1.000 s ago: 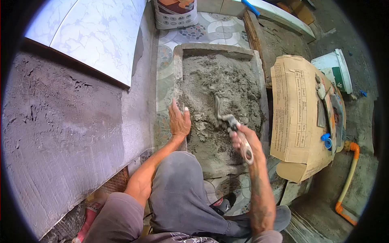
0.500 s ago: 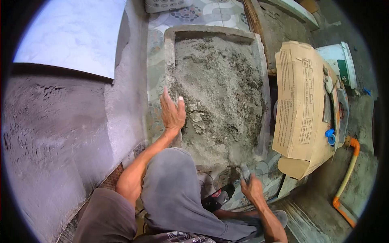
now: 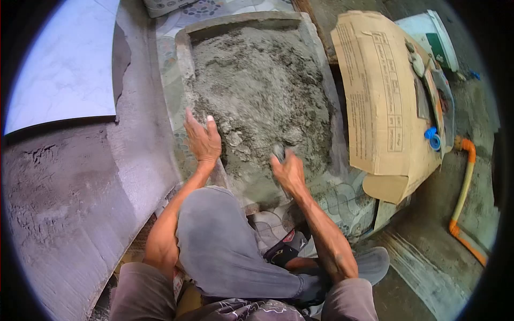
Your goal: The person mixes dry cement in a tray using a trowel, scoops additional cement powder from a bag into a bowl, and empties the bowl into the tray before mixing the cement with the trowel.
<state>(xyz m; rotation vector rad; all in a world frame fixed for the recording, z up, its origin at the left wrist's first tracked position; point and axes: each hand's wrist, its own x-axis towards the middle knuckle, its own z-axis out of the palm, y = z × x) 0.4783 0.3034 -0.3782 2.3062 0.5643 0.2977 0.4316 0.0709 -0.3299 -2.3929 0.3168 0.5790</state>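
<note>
A shallow mortar trough (image 3: 184, 59) with a raised rim holds wet grey mortar (image 3: 251, 85), lumpy and uneven on top. My left hand (image 3: 203, 140) is open at the trough's left rim, fingers stretched forward and thumb apart; it appears to rest there. My right hand (image 3: 289, 170) is closed around a trowel (image 3: 278, 152) over the near part of the mortar. Only a small grey piece of the trowel shows in front of my fist, blurred; its blade cannot be made out clearly.
On the left, a glossy white tile (image 3: 64, 59) covers part of a mortar-coated wall (image 3: 59, 187). To the right are a flattened cardboard box (image 3: 369, 96) carrying blue fittings (image 3: 432, 138), a white bucket (image 3: 428, 37) and an orange pipe (image 3: 465, 187). My bent knee (image 3: 214, 230) is close to the trough.
My right hand has moved forward with the trowel, from beyond the trough's near edge to over the mortar. My left hand stays at the left rim. The whole view has shifted.
</note>
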